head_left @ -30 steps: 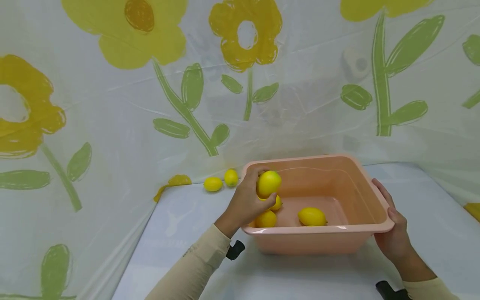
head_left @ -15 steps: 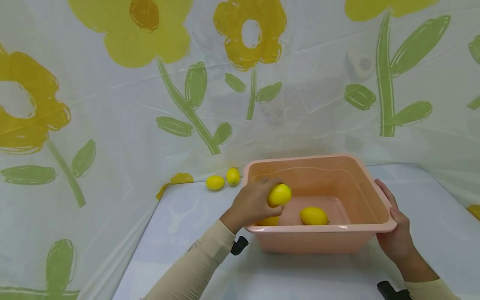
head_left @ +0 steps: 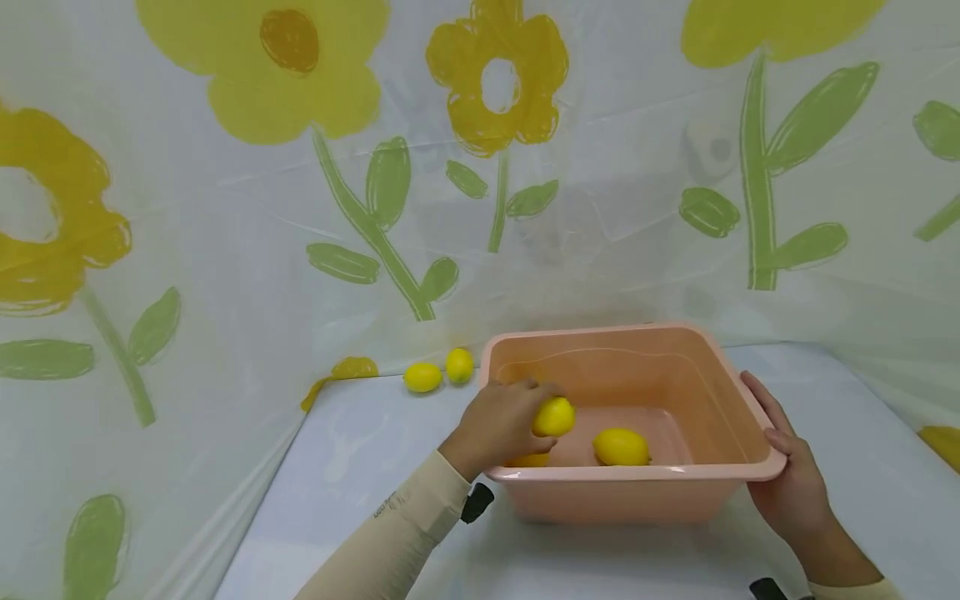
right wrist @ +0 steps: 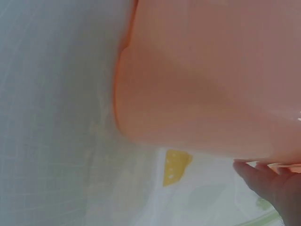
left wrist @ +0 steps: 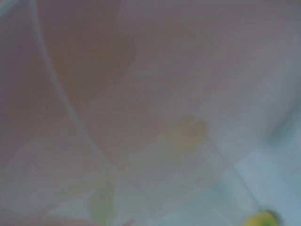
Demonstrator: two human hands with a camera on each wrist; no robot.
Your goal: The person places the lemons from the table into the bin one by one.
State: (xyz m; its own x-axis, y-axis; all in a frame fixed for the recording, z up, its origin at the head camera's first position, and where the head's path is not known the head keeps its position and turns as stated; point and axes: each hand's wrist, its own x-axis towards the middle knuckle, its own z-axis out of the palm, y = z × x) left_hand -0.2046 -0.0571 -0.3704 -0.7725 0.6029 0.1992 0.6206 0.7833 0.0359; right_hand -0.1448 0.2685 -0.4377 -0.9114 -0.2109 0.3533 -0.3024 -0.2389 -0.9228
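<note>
In the head view, my left hand [head_left: 501, 425] holds a lemon [head_left: 555, 417] between fingers and thumb, inside the left part of a pink plastic basin [head_left: 615, 492]. Part of another lemon [head_left: 528, 460] shows below that hand, mostly hidden by hand and rim. A further lemon [head_left: 622, 447] lies on the basin floor near the front wall. My right hand [head_left: 793, 475] grips the basin's right rim, thumb on top. The right wrist view shows that hand's fingers [right wrist: 265, 181] under the rim, against the basin's outer wall [right wrist: 202, 84]. The left wrist view is blurred.
Two lemons, one nearer [head_left: 423, 377] and one by the basin [head_left: 459, 365], sit on the white table [head_left: 337, 500] at its back edge, left of the basin. Behind hangs a white curtain [head_left: 600, 275] with printed flowers.
My left hand has moved right and lowered its lemon deeper into the basin, covering lemons there. The right hand keeps its grip on the rim. The head view has shifted slightly.
</note>
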